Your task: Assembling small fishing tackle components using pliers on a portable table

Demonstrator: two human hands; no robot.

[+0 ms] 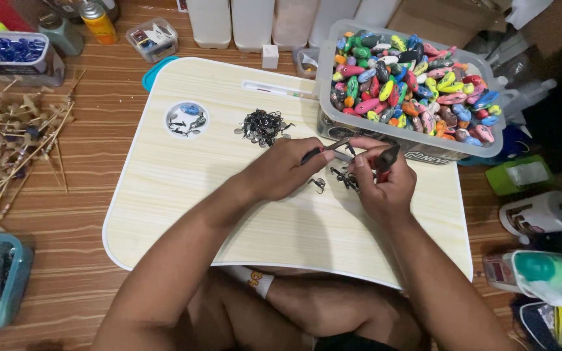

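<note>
Two hands working small metal hardware over a pale wood-grain tabletop [164, 188].
The left hand [287, 170] pinches a dark-handled tool [323, 151]; the right hand [382, 182] closes its grip on red-handled pliers [385, 161]. Just under both grips lies a tangle of dark wire hooks [345, 179]; beyond them, a clear plastic tub [417, 148] holds glossy, rounded lure bodies [411, 81].

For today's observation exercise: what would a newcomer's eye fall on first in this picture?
First, the clear bin heaped with bright multicoloured lures, upper right. Next, the left hand and right hand working close together with pliers over the pale lap table. Behind them lies a dark pile of small metal hooks.
</note>
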